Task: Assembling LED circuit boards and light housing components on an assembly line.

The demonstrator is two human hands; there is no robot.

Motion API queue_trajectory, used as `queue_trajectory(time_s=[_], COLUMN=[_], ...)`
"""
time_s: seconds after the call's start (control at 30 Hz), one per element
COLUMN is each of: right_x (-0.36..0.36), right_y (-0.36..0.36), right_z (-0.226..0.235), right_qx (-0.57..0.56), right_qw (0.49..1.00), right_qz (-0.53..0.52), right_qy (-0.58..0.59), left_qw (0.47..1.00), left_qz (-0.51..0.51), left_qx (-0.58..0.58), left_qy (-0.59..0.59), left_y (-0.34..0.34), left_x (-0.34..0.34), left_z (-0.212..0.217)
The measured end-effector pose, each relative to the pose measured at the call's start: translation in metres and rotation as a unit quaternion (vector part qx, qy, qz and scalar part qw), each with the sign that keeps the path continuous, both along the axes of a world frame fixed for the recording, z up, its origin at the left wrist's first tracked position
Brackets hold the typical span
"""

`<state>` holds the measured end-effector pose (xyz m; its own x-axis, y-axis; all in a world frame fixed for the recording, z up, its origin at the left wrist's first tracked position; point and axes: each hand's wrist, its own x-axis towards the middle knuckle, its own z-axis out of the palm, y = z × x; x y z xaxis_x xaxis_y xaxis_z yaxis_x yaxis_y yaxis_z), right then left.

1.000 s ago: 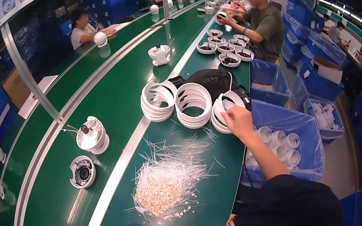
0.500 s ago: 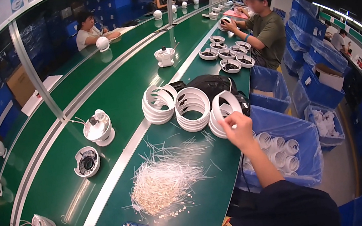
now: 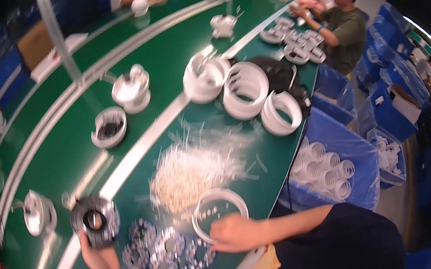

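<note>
Near the front left edge of the belt, my left hand (image 3: 101, 261) grips a round black camera-housing part (image 3: 81, 214) with a hole in its middle. My right hand (image 3: 237, 232) is closed on the rim of a white plastic ring (image 3: 226, 192), held over the near part of the table. Under and beside that ring lie a blue panel of round circuit boards (image 3: 164, 252) and a heap of small cream pieces with clear strips (image 3: 183, 177). Motion blurs the fingers of my right hand slightly.
Stacked white rings (image 3: 246, 93) stand at the table's right edge before a black bag (image 3: 278, 72). White camera housings (image 3: 131, 90) sit on the green belt (image 3: 157, 64). Right of the table is a blue lined bin (image 3: 357, 138) of white coils. A co-worker (image 3: 343, 25) handles parts further along.
My right hand has drawn a white ring off the nearest stack and brought it down toward me, left of the stacks. My left hand has lifted the black part up and rightward.
</note>
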<state>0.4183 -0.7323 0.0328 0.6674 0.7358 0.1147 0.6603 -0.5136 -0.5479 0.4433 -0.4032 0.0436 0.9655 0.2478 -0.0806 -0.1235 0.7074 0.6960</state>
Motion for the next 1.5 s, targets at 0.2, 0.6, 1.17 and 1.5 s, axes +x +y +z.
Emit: queue_trajectory(time_s=[0.2, 0.6, 1.17, 1.5], right_x=[0.024, 0.059, 0.081, 0.066], right_y=[-0.003, 0.032, 0.068, 0.079], right_z=[0.034, 0.052, 0.055, 0.052], right_qx=[-0.145, 0.438, 0.250, 0.215], right_qw=[0.987, 0.863, 0.964, 0.975], right_qz=[-0.076, -0.103, 0.051, 0.035], right_qy=[0.001, 0.232, 0.073, -0.048], left_qw=[1.000, 0.994, 0.967, 0.976], left_qz=[-0.005, 0.023, -0.185, -0.134], left_qx=[0.015, 0.040, -0.173, -0.172], left_qy=[0.005, -0.098, 0.002, -0.023], left_y=[-0.002, -0.105, -0.098, -0.095], left_x=[-0.008, -0.001, -0.004, -0.008], left_z=[0.001, 0.000, 0.013, -0.001])
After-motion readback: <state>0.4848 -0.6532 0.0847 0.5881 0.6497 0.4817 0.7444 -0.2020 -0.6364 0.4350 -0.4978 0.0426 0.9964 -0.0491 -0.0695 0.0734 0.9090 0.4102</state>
